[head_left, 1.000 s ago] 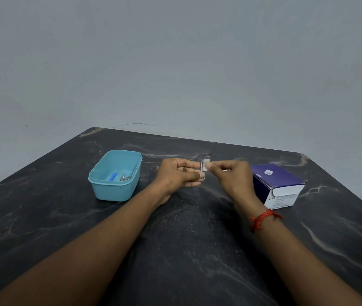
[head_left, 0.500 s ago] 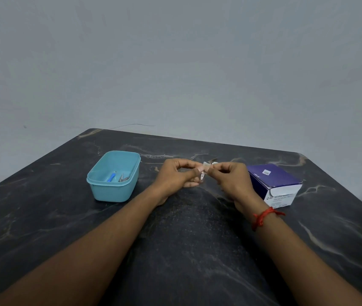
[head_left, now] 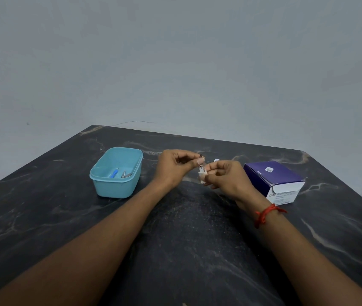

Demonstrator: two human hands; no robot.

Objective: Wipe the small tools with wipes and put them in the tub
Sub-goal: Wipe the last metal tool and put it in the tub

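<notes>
Likely light, stiff, slippery: left hand [head_left: 173, 166] pinches the small metal tool [head_left: 201, 165] by its top; right hand [head_left: 228, 180] pinches a soft white wipe [head_left: 202, 178] beneath.

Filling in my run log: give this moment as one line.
step: wiping | left hand: pinches small tool | right hand: pinches wipe against it | tub: holds blue-handled tool, metal tool

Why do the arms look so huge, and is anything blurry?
Head view: the wide-angle lens stretches the forearms near the bottom; light is dim and even, without glare; the small tool pinched by the left hand and the wipe in the right hand look soft.
</notes>
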